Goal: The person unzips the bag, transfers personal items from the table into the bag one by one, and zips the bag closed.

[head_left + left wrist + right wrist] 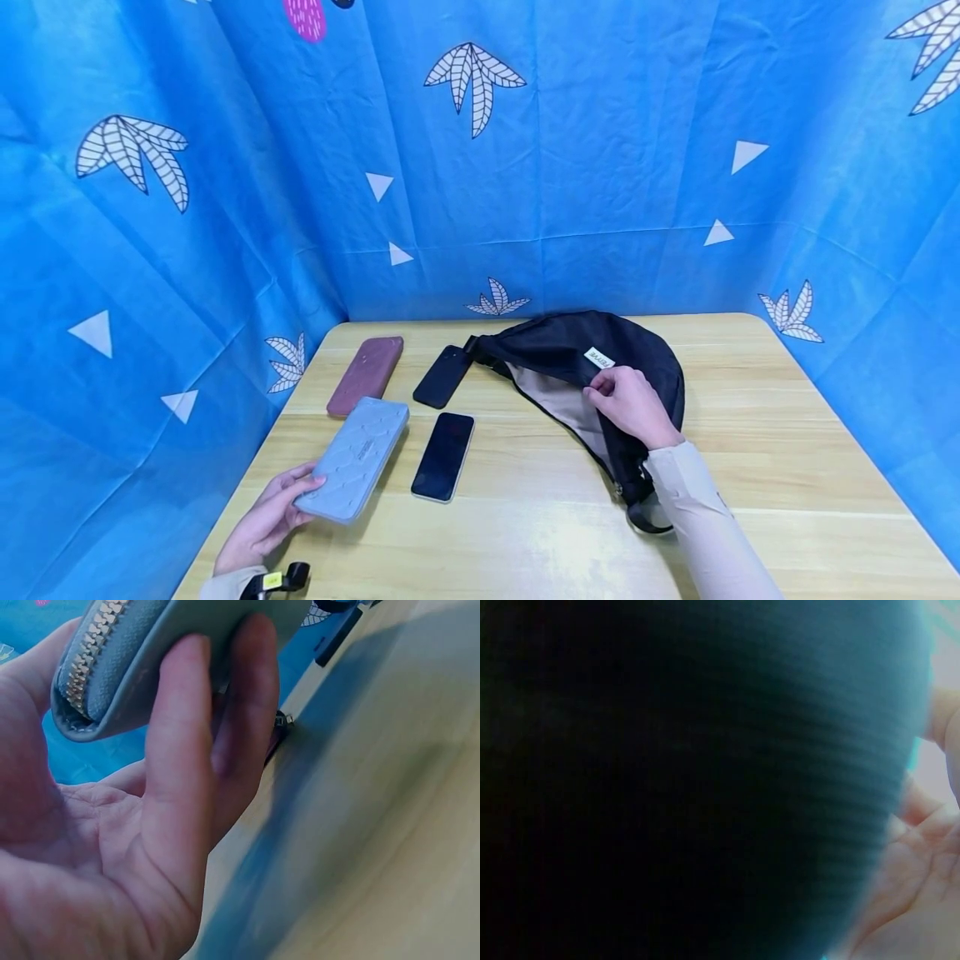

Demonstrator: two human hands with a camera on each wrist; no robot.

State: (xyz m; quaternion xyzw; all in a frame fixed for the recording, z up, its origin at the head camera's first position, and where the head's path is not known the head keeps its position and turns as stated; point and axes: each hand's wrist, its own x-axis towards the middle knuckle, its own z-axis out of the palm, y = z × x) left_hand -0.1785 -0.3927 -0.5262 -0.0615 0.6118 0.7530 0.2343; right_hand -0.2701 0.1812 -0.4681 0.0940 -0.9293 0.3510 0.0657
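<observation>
My left hand (268, 517) holds a light blue quilted zip wallet (360, 458), tilted above the table's left side. Its thumb lies on the wallet's upper face. In the left wrist view the fingers are bent against the wallet's underside, beside its closed metal zip (91, 656). A black sling bag (637, 342) lies at the back right, its mouth unzipped and the beige lining (558, 400) showing. With thumb and fingers my right hand (633, 406) pinches the bag's upper edge, just below a white label (598, 358). Dark, blurred fabric fills most of the right wrist view.
A mauve wallet (366, 375) lies at the table's back left. Beside it are a black phone (442, 377), near the bag's strap end, and a second phone (443, 457) with a pale edge. Blue printed curtain (600, 183) surrounds the wooden table (540, 517) at the back and sides.
</observation>
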